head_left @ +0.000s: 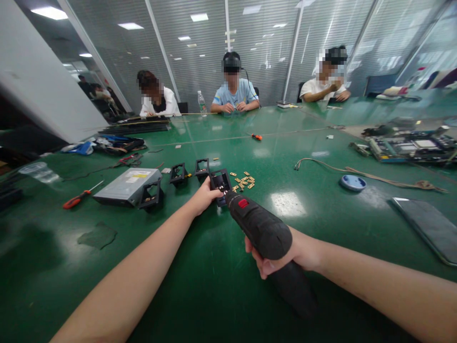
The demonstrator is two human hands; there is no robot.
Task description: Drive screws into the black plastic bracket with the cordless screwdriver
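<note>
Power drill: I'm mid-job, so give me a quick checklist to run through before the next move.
1. Power drill gripped in the right hand: ok.
2. Black frame held by the left hand: ok.
3. Left fingers well away from the drill's front end: not ok, the thumb is right beside it.
4. Bit seated on its target: cannot tell, the contact spot is too small and partly hidden.
5. Brass-coloured pieces gathered up: not ok, they lie scattered beside the frame.
6. Phone clear of the drill: ok, it lies off to the right.

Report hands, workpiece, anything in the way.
Left hand holding black frame. Right hand gripping power drill, nose at frame. Brass-coloured plates beside it, not blocking.
</note>
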